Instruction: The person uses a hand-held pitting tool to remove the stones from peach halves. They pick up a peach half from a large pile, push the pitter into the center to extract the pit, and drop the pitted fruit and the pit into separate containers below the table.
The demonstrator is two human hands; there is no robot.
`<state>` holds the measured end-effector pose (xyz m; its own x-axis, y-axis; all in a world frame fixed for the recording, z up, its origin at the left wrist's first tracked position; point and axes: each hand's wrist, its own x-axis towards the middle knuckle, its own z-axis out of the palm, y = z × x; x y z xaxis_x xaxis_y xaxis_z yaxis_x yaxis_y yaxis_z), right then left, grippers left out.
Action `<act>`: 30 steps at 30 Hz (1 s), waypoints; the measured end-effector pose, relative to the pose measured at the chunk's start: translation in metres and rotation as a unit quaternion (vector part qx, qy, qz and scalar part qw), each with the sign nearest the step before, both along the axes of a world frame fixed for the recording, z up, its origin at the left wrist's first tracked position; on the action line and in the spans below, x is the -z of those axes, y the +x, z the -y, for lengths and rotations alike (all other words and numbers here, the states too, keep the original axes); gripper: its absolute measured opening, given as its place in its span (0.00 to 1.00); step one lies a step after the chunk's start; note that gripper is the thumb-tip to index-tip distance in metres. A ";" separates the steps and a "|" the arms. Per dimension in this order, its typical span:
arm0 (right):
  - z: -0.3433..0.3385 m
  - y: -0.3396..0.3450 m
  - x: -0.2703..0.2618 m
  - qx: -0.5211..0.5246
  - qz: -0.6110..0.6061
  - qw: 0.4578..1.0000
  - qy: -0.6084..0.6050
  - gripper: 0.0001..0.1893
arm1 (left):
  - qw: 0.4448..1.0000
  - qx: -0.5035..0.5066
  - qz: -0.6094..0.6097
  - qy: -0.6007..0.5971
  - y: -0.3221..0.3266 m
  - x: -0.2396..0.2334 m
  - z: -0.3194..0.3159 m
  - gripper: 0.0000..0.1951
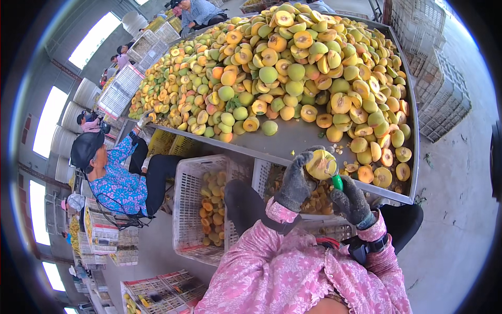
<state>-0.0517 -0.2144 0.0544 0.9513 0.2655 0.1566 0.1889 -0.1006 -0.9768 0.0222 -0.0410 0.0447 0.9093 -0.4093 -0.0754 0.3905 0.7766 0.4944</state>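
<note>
My left hand [293, 189], in a dirty grey glove, holds a yellow-green stone-fruit half [319, 165], cut face toward me, above the near rim of a metal sorting table [270, 142]. In my right hand [353, 201], also gloved, is a green-handled pitting tool [337, 182]. Its curved metal end meets the fruit's right side; how deep it sits I cannot tell. Beyond my hands rises a large heap of whole and halved stone fruit [296, 72]. Several loose pits [337, 149] lie on the metal near my fingers.
Below my hands, a crate [261, 175] holds fruit scraps. A white plastic crate [182, 212] with fruit halves stands left of my knee. A co-worker in a blue floral shirt [121, 172] sits farther left. Stacked crates [443, 94] rise at right; a red-rimmed crate [164, 290] sits lower left.
</note>
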 end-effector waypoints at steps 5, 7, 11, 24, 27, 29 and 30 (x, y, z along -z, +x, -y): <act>-0.010 -0.011 -0.023 0.001 -0.109 0.992 0.057 0.18 | 0.999 0.028 0.032 -0.010 -0.022 -0.033 0.002 0.22; -0.013 -0.011 -0.026 -0.006 -0.095 0.995 0.025 0.15 | 0.999 0.016 0.032 -0.022 -0.030 -0.033 0.005 0.23; -0.020 -0.014 -0.015 0.009 0.008 0.999 -0.044 0.14 | 0.999 -0.040 -0.012 -0.034 -0.038 -0.026 0.008 0.23; -0.038 -0.019 -0.016 0.067 0.081 0.971 -0.214 0.14 | 0.993 -0.118 -0.014 -0.018 -0.050 -0.032 0.011 0.23; -0.044 -0.015 -0.022 0.056 0.062 0.970 -0.228 0.16 | 0.990 -0.136 -0.010 -0.021 -0.052 -0.030 0.012 0.21; -0.046 -0.013 -0.023 0.039 0.052 0.974 -0.217 0.17 | 0.990 -0.140 -0.010 -0.027 -0.052 -0.025 0.012 0.20; -0.047 -0.013 -0.022 0.027 0.090 0.970 -0.222 0.17 | 0.989 -0.144 -0.009 -0.032 -0.052 -0.024 0.011 0.20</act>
